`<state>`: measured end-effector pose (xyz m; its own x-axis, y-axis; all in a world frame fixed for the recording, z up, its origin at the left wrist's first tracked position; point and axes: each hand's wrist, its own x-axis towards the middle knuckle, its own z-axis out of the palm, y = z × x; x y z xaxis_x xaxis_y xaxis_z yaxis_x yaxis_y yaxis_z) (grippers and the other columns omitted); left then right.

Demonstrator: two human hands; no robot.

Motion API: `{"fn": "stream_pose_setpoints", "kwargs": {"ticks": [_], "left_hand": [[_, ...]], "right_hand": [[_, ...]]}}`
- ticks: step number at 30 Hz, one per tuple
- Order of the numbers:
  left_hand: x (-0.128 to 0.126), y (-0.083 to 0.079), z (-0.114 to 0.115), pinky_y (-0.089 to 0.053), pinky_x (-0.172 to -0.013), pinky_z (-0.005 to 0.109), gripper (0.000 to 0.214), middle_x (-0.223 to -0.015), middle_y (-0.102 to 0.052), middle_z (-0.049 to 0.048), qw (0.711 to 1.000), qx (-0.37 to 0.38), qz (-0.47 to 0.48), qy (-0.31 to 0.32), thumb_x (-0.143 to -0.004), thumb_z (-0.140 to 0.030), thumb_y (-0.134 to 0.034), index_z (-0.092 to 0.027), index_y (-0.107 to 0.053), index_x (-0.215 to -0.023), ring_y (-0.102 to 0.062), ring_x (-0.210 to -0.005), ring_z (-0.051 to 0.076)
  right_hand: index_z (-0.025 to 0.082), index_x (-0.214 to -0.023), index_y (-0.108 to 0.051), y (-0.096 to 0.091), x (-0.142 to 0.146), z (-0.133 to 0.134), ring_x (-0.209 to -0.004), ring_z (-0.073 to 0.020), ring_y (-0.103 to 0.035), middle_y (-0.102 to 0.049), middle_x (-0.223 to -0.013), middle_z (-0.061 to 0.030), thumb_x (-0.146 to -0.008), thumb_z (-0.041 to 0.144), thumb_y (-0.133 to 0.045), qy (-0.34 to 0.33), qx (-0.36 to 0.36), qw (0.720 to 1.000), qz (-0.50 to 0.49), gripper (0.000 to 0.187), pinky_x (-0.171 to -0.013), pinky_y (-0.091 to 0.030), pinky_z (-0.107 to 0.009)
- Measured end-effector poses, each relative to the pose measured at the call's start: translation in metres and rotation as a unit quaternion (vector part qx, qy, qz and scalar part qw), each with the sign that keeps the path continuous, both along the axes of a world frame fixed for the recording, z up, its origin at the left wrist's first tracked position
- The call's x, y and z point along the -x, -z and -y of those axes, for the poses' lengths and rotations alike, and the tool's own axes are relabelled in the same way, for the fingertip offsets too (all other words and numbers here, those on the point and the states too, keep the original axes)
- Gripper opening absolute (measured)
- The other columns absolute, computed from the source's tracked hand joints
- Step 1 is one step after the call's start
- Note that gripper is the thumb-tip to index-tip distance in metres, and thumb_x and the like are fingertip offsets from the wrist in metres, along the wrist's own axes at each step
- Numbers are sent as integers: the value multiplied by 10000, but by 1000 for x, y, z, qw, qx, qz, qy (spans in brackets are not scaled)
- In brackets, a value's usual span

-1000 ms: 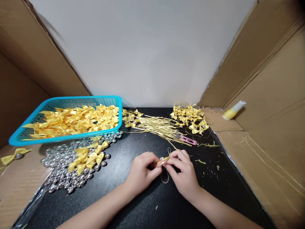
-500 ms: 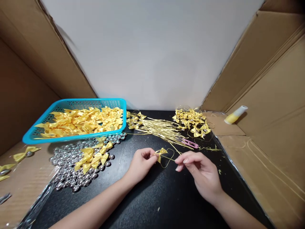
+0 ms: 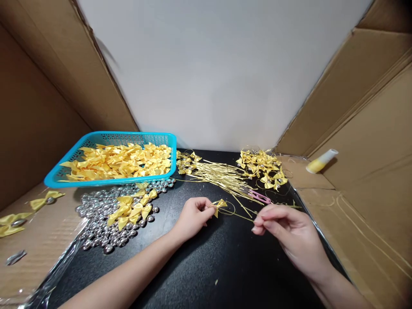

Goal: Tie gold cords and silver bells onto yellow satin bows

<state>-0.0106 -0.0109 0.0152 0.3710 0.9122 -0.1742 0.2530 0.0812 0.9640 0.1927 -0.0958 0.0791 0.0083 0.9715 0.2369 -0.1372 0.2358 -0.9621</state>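
A small yellow ribbon bow (image 3: 220, 207) is pinched between the thumb and fingers of my left hand (image 3: 197, 216), just above the black tabletop. From the bow a thin gold cord (image 3: 242, 216) runs to the right, with a loop in it. My right hand (image 3: 285, 229) has its fingertips closed on the far end of this cord. Behind both hands lies a bundle of gold cords (image 3: 222, 176). The pink-handled snips (image 3: 260, 196) rest at that bundle's right end, partly covered.
A blue basket (image 3: 111, 183) of yellow bows stands at the left. Below it are silver beads (image 3: 106, 219) with several loose bows (image 3: 131, 210) on top. Corded bows (image 3: 264, 166) are heaped at the back right. A white-and-yellow tube (image 3: 322, 161) lies on cardboard at the right.
My right hand has moved right and slightly down, drawing the cord out straighter. My left hand still holds the bow. The whole view has shifted a little.
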Motion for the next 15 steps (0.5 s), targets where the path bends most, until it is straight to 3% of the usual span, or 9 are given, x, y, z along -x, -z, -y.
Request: {"fn": "stream_pose_setpoints", "kwargs": {"ticks": [7, 15], "left_hand": [[2, 1, -1, -347, -449, 195, 224, -500, -473, -49, 995, -82, -29, -42, -737, -295, -565, -160, -547, -559, -425, -460, 89], [9, 5, -7, -329, -527, 216, 164, -541, -532, -29, 972, -207, -76, -81, -759, -225, -588, -163, -600, -607, -453, -534, 112]], "right_hand": [[301, -846, -760, -25, -4, 10, -600, -136, -698, -713, -723, -15, -814, 141, -701, -71, -28, 997, 30, 174, -567, -617, -238], [281, -850, -766, -27, -1, 11, -600, -124, -707, -709, -740, -13, -806, 72, -682, -196, 47, 979, 28, 230, -573, -602, -213]]}}
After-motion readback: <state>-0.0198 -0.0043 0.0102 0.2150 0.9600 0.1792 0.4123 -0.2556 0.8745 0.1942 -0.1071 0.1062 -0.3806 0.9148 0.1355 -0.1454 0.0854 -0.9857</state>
